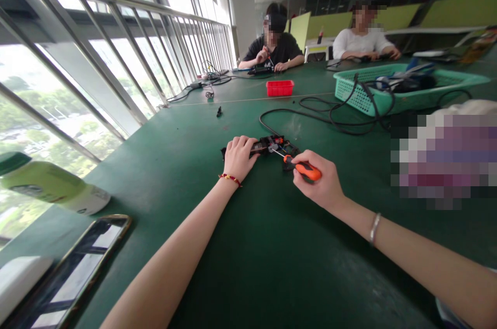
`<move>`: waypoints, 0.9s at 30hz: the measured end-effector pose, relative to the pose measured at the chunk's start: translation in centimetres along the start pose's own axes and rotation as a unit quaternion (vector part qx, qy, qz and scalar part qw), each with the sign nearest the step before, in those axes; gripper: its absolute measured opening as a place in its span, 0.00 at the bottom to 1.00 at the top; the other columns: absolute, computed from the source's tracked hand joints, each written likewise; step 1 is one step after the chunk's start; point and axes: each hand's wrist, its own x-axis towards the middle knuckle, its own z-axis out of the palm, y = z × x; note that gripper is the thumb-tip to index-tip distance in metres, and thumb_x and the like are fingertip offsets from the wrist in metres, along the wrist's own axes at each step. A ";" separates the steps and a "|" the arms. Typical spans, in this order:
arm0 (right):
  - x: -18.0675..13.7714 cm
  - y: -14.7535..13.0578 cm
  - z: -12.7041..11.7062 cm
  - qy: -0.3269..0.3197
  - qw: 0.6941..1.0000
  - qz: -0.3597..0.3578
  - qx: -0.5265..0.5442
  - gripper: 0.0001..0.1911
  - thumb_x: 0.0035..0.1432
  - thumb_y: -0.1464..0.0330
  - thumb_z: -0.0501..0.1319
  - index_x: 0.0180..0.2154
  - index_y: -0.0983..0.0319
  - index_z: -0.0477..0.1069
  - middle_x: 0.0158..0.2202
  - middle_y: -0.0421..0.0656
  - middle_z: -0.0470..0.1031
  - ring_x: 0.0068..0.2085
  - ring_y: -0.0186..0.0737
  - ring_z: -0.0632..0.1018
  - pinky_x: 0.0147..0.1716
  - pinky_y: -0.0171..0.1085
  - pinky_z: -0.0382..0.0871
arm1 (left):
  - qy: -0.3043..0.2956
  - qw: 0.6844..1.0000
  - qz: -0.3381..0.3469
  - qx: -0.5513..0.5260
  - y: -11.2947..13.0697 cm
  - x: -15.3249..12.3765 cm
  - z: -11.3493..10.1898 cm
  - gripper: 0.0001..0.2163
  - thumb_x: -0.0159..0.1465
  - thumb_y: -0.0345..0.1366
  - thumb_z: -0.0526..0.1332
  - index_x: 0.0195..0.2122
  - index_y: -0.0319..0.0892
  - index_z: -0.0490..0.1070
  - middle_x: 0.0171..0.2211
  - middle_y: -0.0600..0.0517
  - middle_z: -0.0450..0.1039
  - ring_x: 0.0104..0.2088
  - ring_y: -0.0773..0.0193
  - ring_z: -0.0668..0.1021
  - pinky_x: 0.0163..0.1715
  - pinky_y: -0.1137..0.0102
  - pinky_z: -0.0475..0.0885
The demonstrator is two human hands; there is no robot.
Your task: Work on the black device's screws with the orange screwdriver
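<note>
A black device with its inner parts and wires exposed (267, 146) lies on the green table, a black cable running from its far side. My left hand (239, 155) is closed over the device's left end and rests on it. In my right hand (319, 180) is an orange and black screwdriver (308, 170), gripped by the handle. Its thin metal shaft points left, and the tip meets the middle of the device. What exactly the tip touches is too small to tell.
A red tray (279, 88) and a small black piece (219, 111) lie beyond the device. At right stands a green basket (361, 97) with cables. A phone (83, 272) and a bottle (54, 184) are at left, by the railing (128, 13). Two people sit opposite.
</note>
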 end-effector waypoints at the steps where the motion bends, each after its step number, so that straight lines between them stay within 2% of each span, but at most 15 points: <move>1: 0.0 0.0 0.0 -0.003 1.000 0.009 0.006 0.08 0.47 0.75 0.58 0.31 0.60 0.65 0.28 0.38 0.70 0.27 0.34 0.71 0.28 0.34 0.64 | -0.001 1.000 -0.003 -0.003 -0.1 0.0 0.1 0.15 0.58 0.37 0.61 0.47 0.45 0.67 0.43 0.49 0.69 0.46 0.54 0.67 0.46 0.62 0.63; 5: 0.1 0.4 -0.1 -0.006 0.998 0.056 0.042 0.01 0.54 0.70 0.56 0.30 0.60 0.65 0.24 0.36 0.67 0.23 0.31 0.68 0.24 0.33 0.62 | -0.005 1.000 0.002 -0.019 -0.3 0.0 0.1 0.15 0.58 0.36 0.61 0.46 0.45 0.66 0.43 0.49 0.68 0.46 0.55 0.67 0.45 0.63 0.64; 7: 0.1 0.5 -0.1 0.002 0.996 0.064 0.058 0.05 0.57 0.68 0.54 0.29 0.59 0.65 0.22 0.35 0.66 0.21 0.31 0.67 0.22 0.32 0.61 | -0.004 1.000 0.012 -0.026 -0.3 0.0 0.1 0.14 0.57 0.35 0.62 0.46 0.45 0.66 0.43 0.49 0.68 0.45 0.54 0.67 0.45 0.63 0.65; 9: 0.1 0.5 -0.1 0.019 0.996 0.064 0.057 0.05 0.57 0.68 0.54 0.29 0.59 0.65 0.22 0.35 0.67 0.21 0.31 0.69 0.22 0.32 0.61 | -0.004 0.999 0.019 -0.034 -0.3 0.0 0.0 0.14 0.57 0.35 0.62 0.45 0.45 0.66 0.43 0.49 0.67 0.45 0.54 0.67 0.44 0.62 0.65; 11: 0.1 0.4 -0.1 0.033 0.996 0.063 0.046 0.01 0.56 0.70 0.55 0.32 0.59 0.65 0.21 0.34 0.67 0.21 0.31 0.69 0.23 0.33 0.63 | -0.006 0.999 0.021 -0.044 -0.3 0.0 0.0 0.13 0.57 0.34 0.61 0.44 0.45 0.66 0.43 0.49 0.67 0.45 0.54 0.67 0.44 0.62 0.65; 12: 0.0 0.3 0.0 0.041 0.996 0.062 0.043 0.03 0.54 0.71 0.56 0.34 0.58 0.64 0.21 0.34 0.67 0.21 0.32 0.69 0.23 0.33 0.63 | -0.007 0.999 0.021 -0.047 -0.3 0.0 0.0 0.13 0.57 0.34 0.61 0.44 0.45 0.66 0.43 0.49 0.67 0.45 0.54 0.67 0.44 0.62 0.65; 15: -0.2 0.4 0.1 0.068 0.996 0.037 0.041 0.14 0.48 0.73 0.59 0.38 0.58 0.61 0.24 0.34 0.67 0.24 0.33 0.71 0.26 0.34 0.67 | -0.009 0.998 0.023 -0.052 -0.3 0.0 0.0 0.13 0.57 0.33 0.61 0.44 0.45 0.65 0.43 0.48 0.66 0.44 0.54 0.67 0.44 0.62 0.65; 18: -0.3 0.7 0.2 0.083 0.996 0.001 0.037 0.18 0.45 0.74 0.60 0.40 0.58 0.60 0.30 0.38 0.69 0.29 0.36 0.74 0.29 0.35 0.70 | -0.012 0.998 0.028 -0.053 -0.3 0.0 -0.1 0.13 0.57 0.33 0.60 0.44 0.44 0.65 0.43 0.48 0.66 0.44 0.55 0.68 0.44 0.63 0.66; 24: -0.4 0.8 0.3 0.051 0.996 -0.059 -0.041 0.11 0.48 0.73 0.60 0.35 0.58 0.63 0.25 0.36 0.69 0.22 0.32 0.71 0.24 0.33 0.68 | -0.011 0.997 0.053 -0.060 -0.4 0.0 -0.1 0.12 0.58 0.32 0.59 0.44 0.44 0.64 0.43 0.49 0.66 0.44 0.56 0.68 0.43 0.64 0.65; 27: -0.5 0.7 0.4 0.059 0.992 -0.092 -0.057 0.16 0.46 0.72 0.61 0.39 0.57 0.62 0.28 0.38 0.71 0.26 0.35 0.73 0.27 0.35 0.70 | -0.012 0.997 0.050 -0.060 -0.3 0.1 -0.2 0.12 0.58 0.32 0.59 0.44 0.43 0.64 0.44 0.48 0.66 0.44 0.56 0.68 0.43 0.63 0.65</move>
